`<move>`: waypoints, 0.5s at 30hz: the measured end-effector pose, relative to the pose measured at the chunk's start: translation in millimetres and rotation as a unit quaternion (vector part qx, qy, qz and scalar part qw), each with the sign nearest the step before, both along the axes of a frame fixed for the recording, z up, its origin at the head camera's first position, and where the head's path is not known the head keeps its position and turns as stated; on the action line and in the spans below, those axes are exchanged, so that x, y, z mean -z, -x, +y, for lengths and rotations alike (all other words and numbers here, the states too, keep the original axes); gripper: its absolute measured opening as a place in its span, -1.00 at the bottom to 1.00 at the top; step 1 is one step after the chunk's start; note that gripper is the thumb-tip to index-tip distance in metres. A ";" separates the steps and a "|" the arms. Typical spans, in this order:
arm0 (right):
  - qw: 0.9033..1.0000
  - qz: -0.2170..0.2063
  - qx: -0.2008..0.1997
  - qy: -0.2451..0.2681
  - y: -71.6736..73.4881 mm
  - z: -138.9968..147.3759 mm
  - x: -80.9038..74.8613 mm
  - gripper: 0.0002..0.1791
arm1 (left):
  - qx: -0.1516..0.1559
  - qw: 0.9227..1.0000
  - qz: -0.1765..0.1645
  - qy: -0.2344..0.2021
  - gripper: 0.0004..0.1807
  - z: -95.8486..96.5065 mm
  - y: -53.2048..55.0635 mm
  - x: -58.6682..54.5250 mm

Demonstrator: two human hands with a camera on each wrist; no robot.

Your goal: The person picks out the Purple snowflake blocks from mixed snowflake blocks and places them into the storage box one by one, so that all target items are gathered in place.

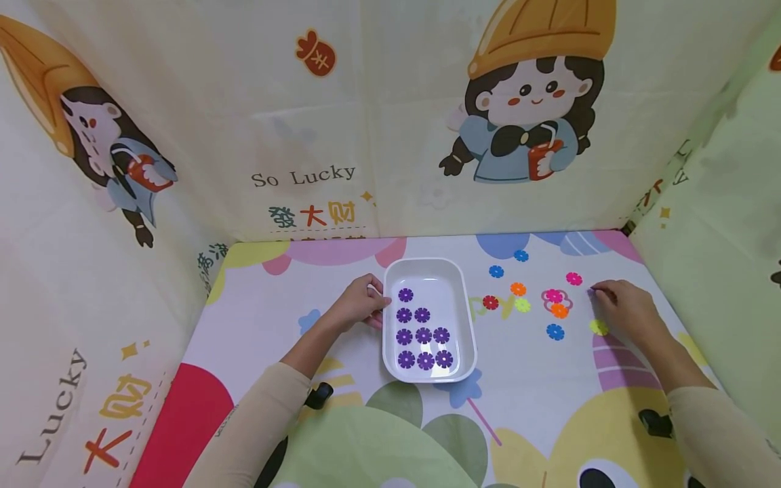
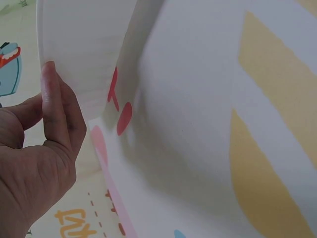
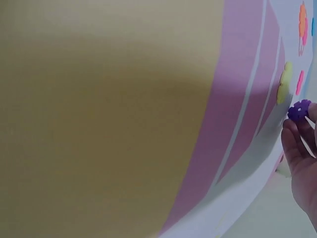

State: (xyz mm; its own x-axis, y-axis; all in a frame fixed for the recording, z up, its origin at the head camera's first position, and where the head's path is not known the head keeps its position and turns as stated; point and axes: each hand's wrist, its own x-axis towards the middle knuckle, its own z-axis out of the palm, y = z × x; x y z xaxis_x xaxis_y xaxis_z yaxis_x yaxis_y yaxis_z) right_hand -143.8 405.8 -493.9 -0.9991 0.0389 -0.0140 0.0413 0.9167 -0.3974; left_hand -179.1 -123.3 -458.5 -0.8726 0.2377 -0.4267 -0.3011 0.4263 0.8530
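Observation:
My left hand [image 1: 361, 302] grips the left rim of a white rectangular tray [image 1: 447, 293]. Its fingers [image 2: 54, 106] lie along the tray's outer side wall [image 2: 79, 54] in the left wrist view. Inside the tray, several purple snowflake discs [image 1: 424, 335] lie in rows towards the left and near end. Over on the right, my right hand [image 1: 628, 312] pinches one purple snowflake disc [image 3: 299, 110] between thumb and fingertips, close over the table. A yellow-green disc [image 1: 598, 327] lies just below that hand, and a pink disc [image 1: 573, 278] is a little beyond its fingertips.
Loose discs are scattered between tray and right hand: blue [image 1: 555, 331], orange [image 1: 518, 289], red [image 1: 491, 302], yellow-green [image 1: 523, 305] and pink [image 1: 553, 296]. A printed cloth [image 1: 342, 434] covers the table. Patterned cloth walls [image 1: 403, 135] enclose the back and both sides.

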 end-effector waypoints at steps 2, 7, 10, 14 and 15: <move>1.000 0.014 0.001 -0.002 1.4 1.2 0.0 -0.69 | 0.001 1.000 0.000 -0.002 -0.69 0.0 0.1 -0.3; 0.999 0.041 0.009 -0.009 5.1 3.8 -1.3 -0.75 | 0.001 1.000 -0.003 -0.001 -0.69 0.6 -0.8 -2.4; 0.999 0.043 0.016 -0.013 7.2 4.9 -3.1 -0.75 | -0.001 1.000 -0.003 -0.002 -0.69 0.6 -1.3 -2.9; 0.999 0.040 0.018 -0.015 8.9 6.3 -3.2 -0.77 | -0.002 1.000 -0.004 -0.006 -0.71 0.5 -1.2 -2.4; 0.999 0.039 0.019 -0.015 9.3 6.8 -2.8 -0.77 | -0.002 1.000 -0.004 -0.007 -0.71 0.5 -1.1 -2.1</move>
State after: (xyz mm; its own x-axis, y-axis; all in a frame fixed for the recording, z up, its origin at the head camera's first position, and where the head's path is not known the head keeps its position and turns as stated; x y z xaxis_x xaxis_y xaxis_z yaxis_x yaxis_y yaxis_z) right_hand -153.1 412.6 -491.1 -0.9950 0.0761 0.0648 0.0465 0.9263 -0.3740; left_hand -178.1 -122.8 -456.4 -0.8700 0.2401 -0.4307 -0.3102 0.4126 0.8565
